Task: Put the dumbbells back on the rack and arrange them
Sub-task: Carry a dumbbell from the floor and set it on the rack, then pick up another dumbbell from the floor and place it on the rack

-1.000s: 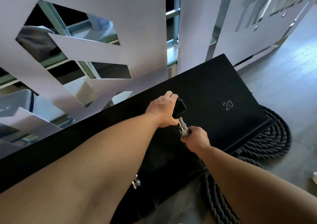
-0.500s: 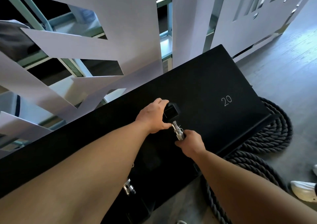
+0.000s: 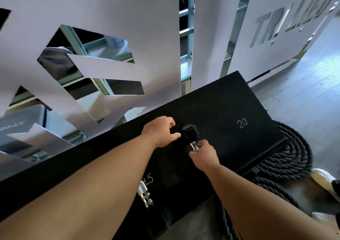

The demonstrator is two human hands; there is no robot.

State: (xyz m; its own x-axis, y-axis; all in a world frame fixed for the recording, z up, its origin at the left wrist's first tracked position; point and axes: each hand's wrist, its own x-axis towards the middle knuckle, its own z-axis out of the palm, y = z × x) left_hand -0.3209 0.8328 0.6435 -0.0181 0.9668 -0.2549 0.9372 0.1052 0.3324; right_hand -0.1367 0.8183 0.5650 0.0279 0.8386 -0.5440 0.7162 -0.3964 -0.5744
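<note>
- Step in hand, as I judge it: you're seating a small dumbbell (image 3: 190,136) on the top shelf of the black rack (image 3: 211,100), between the "15" mark (image 3: 149,178) and the "20" mark (image 3: 242,123). It looks set down or nearly so; can't tell if full wt is on the shelf yet.
- Dumbbell lies w/ its black hex head at 12 o'clock from your right hand, chrome handle running back toward you. Near head is hidden under that hand.
- Right hand (image 3: 203,154): closed on the chrome handle (image 3: 194,148), fingers pinched round it, holding the dumbbell.
- Left hand (image 3: 161,132): half open, holding nothing. Thumb tip touches or is just beside the hex head at its 9 o'clock side; fingers curled loosely above the shelf.
- A 2nd dumbbell handle (image 3: 145,193) shows at 7 o'clock from the first, by the "15", partly behind your left forearm.
- Next move calls for: square the dumbbell to the shelf edge, use the left hand to steady the head, then let go w/ the right.
- Watch the coiled rope (image 3: 287,159) on the floor at 4 o'clock when you step back.
</note>
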